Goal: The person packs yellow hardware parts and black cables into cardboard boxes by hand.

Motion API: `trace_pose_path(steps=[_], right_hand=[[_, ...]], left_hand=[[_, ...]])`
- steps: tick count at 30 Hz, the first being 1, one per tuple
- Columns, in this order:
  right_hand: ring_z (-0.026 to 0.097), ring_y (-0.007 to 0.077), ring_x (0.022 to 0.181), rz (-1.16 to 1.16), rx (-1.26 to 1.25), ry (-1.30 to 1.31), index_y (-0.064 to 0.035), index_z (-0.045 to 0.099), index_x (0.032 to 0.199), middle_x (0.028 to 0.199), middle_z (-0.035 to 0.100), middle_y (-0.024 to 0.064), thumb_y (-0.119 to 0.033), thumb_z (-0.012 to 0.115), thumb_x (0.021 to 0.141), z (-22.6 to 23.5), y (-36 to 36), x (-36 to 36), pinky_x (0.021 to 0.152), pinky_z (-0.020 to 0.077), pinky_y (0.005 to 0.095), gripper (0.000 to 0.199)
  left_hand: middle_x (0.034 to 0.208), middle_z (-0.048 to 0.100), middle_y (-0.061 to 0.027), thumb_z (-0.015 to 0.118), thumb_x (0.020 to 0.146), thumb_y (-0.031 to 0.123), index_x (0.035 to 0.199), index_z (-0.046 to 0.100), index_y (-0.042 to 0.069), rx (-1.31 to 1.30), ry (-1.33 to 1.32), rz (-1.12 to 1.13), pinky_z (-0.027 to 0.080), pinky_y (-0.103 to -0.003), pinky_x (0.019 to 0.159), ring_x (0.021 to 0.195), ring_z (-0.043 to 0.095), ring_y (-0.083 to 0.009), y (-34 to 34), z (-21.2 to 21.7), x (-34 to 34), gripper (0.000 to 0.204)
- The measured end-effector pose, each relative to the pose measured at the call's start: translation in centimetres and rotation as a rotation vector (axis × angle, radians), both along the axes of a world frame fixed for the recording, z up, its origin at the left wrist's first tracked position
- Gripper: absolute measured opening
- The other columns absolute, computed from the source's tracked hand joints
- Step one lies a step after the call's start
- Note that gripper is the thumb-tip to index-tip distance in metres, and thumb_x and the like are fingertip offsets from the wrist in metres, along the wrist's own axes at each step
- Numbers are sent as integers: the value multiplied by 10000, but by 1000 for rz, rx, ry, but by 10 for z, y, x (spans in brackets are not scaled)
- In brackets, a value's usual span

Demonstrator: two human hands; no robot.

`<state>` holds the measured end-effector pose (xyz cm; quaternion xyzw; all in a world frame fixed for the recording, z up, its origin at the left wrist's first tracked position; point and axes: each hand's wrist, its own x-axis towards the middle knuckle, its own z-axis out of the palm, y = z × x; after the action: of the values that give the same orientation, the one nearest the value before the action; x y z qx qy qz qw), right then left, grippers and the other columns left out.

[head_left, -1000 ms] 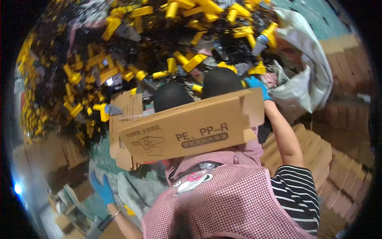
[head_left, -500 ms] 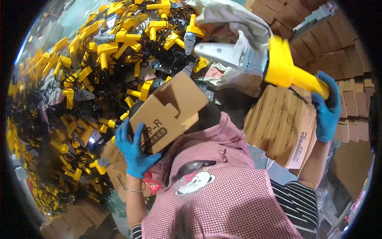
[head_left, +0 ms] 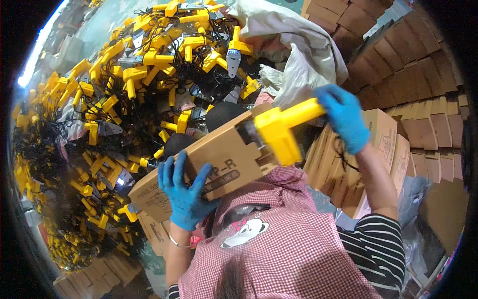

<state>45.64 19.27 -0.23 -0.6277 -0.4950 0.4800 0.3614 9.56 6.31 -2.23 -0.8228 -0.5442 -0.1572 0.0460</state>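
Observation:
My left hand [head_left: 186,194], in a blue glove, holds a long brown cardboard box [head_left: 226,149] tilted across my lap, fingers spread along its printed side. The box's upper right end is open. My right hand [head_left: 344,118], gloved in blue too, grips the end of the handle of a yellow pipe welding iron [head_left: 280,133]. The iron's metal plate is inside the box's open end and mostly hidden; its yellow body and handle stick out. A black cord [head_left: 343,154] hangs below my right hand.
To the left lies a big heap of similar yellow welding irons [head_left: 134,74] with tangled black cords. A white woven sack [head_left: 303,45] is beyond the box. Flat cardboard boxes [head_left: 338,167] lean at my right, with more stacked boxes [head_left: 393,74] behind.
My right hand has moved left and brought the welding iron from the right to the box, its metal plate now in the open end. The box has turned a little flatter.

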Motion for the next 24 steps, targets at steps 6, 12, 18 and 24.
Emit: trace_pose_path(steps=[6, 12, 18, 24], right_hand=[[696, 281, 902, 342, 6, -77, -61, 644, 1219, 985, 706, 159, -437, 627, 967, -85, 27, -53, 827, 544, 409, 452], [594, 330, 1080, 186, 613, -601, -125, 607, 1280, 1179, 643, 121, -292, 723, 848, -93, -9, -31, 965, 456, 441, 478], [569, 301, 970, 685, 678, -815, -186, 639, 1227, 970, 607, 90, -399, 774, 784, -72, 24, -54, 848, 450, 449, 510], [603, 309, 968, 810, 934, -582, -115, 688, 1111, 1010, 644, 94, -334, 824, 745, -82, 41, -60, 862, 461, 414, 448]], left_hand=[[1535, 369, -187, 908, 496, 508, 1337, 598, 238, -52, -75, -16, 253, -594, 1133, 1366, 348, -430, 35, -20, 17, 936], [1478, 449, -204, 897, 467, 624, 1466, 458, 91, -231, 28, -20, 297, -568, 1141, 1328, 415, -444, 71, 9, 1, 1215], [1562, 273, -290, 924, 469, 483, 1533, 352, 106, -346, 82, -134, 235, -608, 1168, 1397, 318, -489, 62, -5, 17, 1266], [1592, 271, -242, 892, 487, 460, 1524, 388, 125, -351, 103, -125, 234, -597, 1172, 1400, 314, -486, 50, -9, 10, 1200]])
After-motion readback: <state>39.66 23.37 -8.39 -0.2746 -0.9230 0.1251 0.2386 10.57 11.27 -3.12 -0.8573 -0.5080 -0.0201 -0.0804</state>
